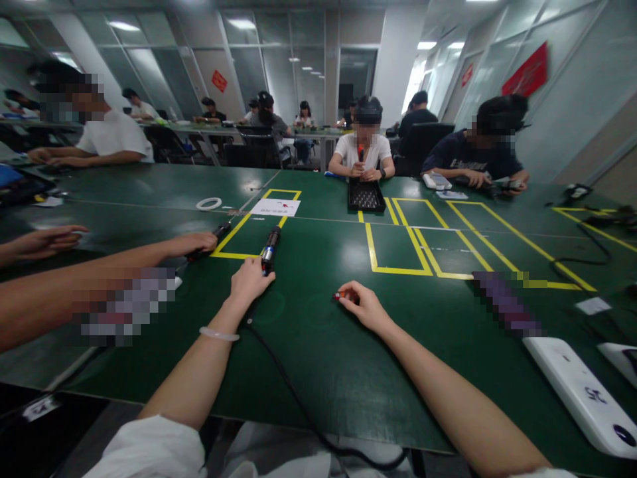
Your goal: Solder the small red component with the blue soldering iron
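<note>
Broadly, the green counter [308, 372] filled most of the view, marked with yellow tape outlines [402, 271] across its middle and right. A long white device [580, 392] lay at the near right, well apart from both hands. A black cable [286, 380] curved over the counter from beside the left wrist toward the near edge.

The left hand [249, 282] had its fingers closed around the near end of a black cylindrical tool [270, 245] with a silver-and-blue band; the rest of the barrel reached out beyond the fingers, pointing away from the wearer near the right side of one tape outline. The right hand [368, 307] was well apart from it, its thumb and fingers drawn together in a pinch.

Across the counter, a black tray [367, 208] stood in front of another person. A white sheet of paper [269, 209] lay past the tool's far end, with a white ring [208, 204] farther left. Smallest, a small orange-red piece [347, 296] sat between the right fingertips, its end poking out to the left; the fingers hid much of it.
</note>
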Available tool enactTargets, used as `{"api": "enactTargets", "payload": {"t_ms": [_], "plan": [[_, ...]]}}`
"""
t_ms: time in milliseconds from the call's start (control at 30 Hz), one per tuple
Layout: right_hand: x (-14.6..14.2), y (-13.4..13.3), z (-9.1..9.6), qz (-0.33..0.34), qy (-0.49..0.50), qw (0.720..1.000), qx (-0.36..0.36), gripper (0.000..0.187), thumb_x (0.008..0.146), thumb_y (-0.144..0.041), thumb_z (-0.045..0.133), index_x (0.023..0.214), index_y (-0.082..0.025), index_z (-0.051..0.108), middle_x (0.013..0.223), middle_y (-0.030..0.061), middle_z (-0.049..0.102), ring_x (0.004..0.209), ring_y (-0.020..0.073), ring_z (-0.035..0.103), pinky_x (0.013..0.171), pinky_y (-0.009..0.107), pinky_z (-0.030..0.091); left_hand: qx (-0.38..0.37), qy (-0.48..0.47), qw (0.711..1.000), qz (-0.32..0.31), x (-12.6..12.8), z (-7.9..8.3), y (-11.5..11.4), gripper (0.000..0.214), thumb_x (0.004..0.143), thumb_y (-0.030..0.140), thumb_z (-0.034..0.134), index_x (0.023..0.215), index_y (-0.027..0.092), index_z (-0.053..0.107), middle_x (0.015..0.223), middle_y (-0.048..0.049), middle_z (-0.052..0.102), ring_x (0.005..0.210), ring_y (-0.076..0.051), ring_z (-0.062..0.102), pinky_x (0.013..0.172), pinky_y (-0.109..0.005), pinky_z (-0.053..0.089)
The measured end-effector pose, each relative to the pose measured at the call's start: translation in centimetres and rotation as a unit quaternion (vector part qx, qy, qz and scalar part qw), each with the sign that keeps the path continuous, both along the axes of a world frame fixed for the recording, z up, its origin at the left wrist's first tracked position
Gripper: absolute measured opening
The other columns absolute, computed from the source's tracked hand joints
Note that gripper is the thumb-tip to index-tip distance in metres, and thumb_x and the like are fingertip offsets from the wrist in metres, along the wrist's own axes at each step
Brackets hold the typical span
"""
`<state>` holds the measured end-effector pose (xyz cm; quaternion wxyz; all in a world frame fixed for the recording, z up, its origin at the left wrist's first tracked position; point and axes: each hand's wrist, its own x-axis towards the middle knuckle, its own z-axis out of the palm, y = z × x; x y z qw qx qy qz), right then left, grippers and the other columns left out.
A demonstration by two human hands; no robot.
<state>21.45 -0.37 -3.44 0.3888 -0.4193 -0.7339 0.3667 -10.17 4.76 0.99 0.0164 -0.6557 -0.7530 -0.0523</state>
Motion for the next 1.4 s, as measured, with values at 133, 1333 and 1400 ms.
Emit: {"api": "enactTargets", "payload": {"t_ms": [133, 1333, 1400], "plan": [[0.0, 0.2, -0.2, -0.02, 0.005, 1.0, -0.001, 0.023, 0.086, -0.03, 0.059, 0.105, -0.017, 0.061, 0.08, 0.0016, 0.061, 0.066, 0.0127, 0.053, 0.063, 0.025, 0.044, 0.002, -0.004, 0.998, -0.058, 3.3, 0.4, -1.2, 0.055, 0.084, 0.052, 0.047, 0.126, 0.017, 0.049, 0.118, -0.0138, 0.054, 0.101, -0.029, 0.059, 0.079, -0.037, 0.049], [-0.4, -0.1, -0.1, -0.023, -0.128, 0.985, 0.11, 0.009, 0.08, -0.017, 0.061, 0.084, -0.02, 0.053, 0.082, 0.0007, 0.054, 0.068, 0.0145, 0.051, 0.064, 0.025, 0.041, 0.011, -0.052, 0.955, -0.29, 13.2, -0.4, -6.3, 0.055, 0.083, 0.04, 0.055, 0.133, 0.022, 0.039, 0.119, -0.0106, 0.052, 0.105, -0.025, 0.057, 0.086, -0.034, 0.048], [-0.6, -0.3, -0.1, -0.034, -0.137, 0.984, 0.112, 0.009, 0.079, -0.017, 0.061, 0.082, -0.02, 0.053, 0.078, 0.0001, 0.052, 0.066, 0.0146, 0.049, 0.063, 0.025, 0.04, 0.016, -0.043, 0.955, -0.293, 13.3, -0.4, -6.4, 0.056, 0.083, 0.039, 0.055, 0.133, 0.021, 0.039, 0.119, -0.0113, 0.052, 0.104, -0.025, 0.057, 0.086, -0.035, 0.047]]}}
